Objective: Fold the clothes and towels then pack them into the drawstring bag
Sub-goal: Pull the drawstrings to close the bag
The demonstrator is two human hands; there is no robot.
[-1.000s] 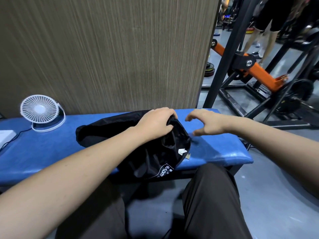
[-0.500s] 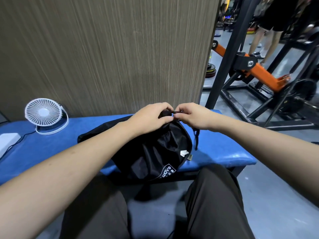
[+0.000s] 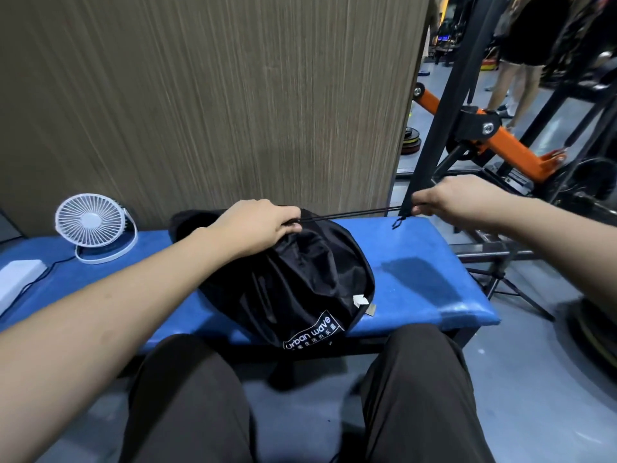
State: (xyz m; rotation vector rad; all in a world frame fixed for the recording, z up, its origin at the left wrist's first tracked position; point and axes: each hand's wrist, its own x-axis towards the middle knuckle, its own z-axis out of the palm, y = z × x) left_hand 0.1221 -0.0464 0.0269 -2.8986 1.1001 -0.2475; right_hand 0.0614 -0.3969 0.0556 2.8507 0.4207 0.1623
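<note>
A bulging black drawstring bag point(image 3: 293, 289) with a white "urban wave" label lies on the blue padded bench point(image 3: 417, 282), its bottom hanging over the near edge. My left hand point(image 3: 257, 225) grips the gathered mouth of the bag at its far end. My right hand point(image 3: 457, 198) pinches the black drawstring point(image 3: 354, 214), which runs taut from the bag's mouth to the right; its knotted end dangles below my fingers. No clothes or towels lie outside the bag.
A small white desk fan point(image 3: 91, 225) stands on the bench's left part, with a white box point(image 3: 18, 279) and cable at the far left. A wood-grain wall panel point(image 3: 213, 95) rises behind. Black and orange gym equipment point(image 3: 494, 138) and a person's legs are at right.
My right hand took hold of the drawstring at the bag's mouth and pulled it out to the right, drawing it taut. My left hand stayed gripping the bag's mouth.
</note>
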